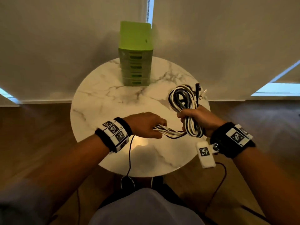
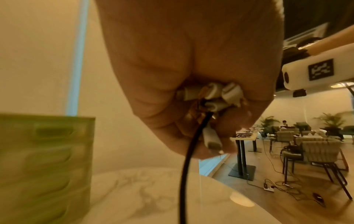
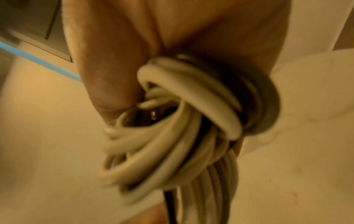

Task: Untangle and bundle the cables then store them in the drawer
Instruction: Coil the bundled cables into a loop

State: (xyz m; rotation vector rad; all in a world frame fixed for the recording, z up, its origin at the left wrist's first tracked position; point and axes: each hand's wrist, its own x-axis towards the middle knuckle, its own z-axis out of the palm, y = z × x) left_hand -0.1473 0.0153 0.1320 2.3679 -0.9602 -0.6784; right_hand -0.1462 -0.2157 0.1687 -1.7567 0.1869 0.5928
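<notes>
drawer unit [image 1: 136, 69] standing at table [image 1: 103, 101] far edge | cables [image 1: 183, 101] sitting right, near of it | hands nearest

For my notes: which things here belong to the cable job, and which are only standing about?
For the job:
- bundle of white and black cables
- left hand and right hand gripping it
- green plastic drawer tower

Standing about:
- round marble table

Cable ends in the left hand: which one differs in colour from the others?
The thin black cable hanging down from the left hand; the other cable ends gripped there are white.
</notes>
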